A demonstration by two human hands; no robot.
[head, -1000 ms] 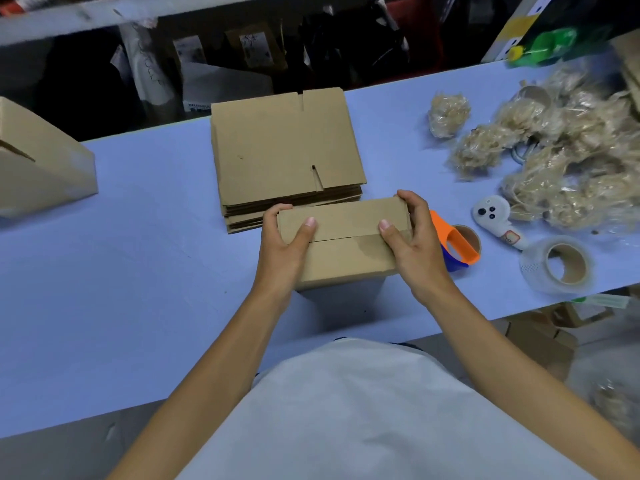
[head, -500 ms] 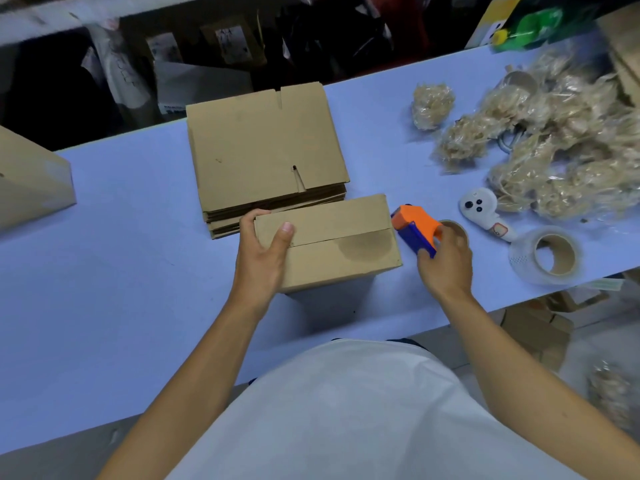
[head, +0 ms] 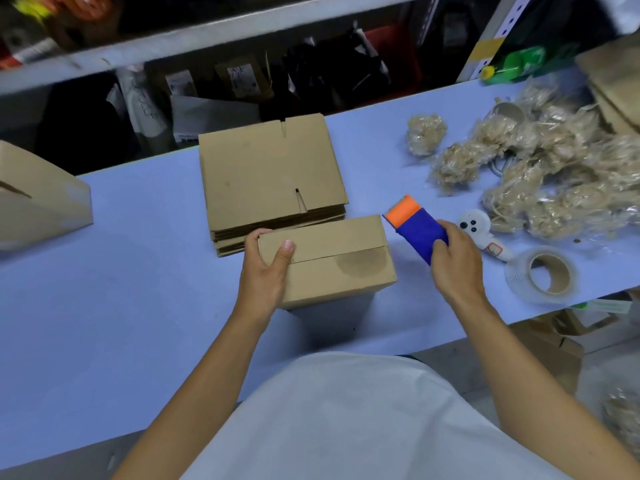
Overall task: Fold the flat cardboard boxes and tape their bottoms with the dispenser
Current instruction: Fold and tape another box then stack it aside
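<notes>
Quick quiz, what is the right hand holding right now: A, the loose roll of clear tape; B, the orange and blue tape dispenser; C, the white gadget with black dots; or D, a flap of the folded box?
B: the right hand grips the dispenser just right of the box, which the left hand holds; the tape roll and white gadget lie untouched on the table.

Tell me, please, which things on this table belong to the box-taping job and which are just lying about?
Job: folded box, held by the left hand; dispenser, gripped by the right hand; flat stack.

Lying about: tape roll; white gadget; filler bundles; side box; green bottle.
</notes>
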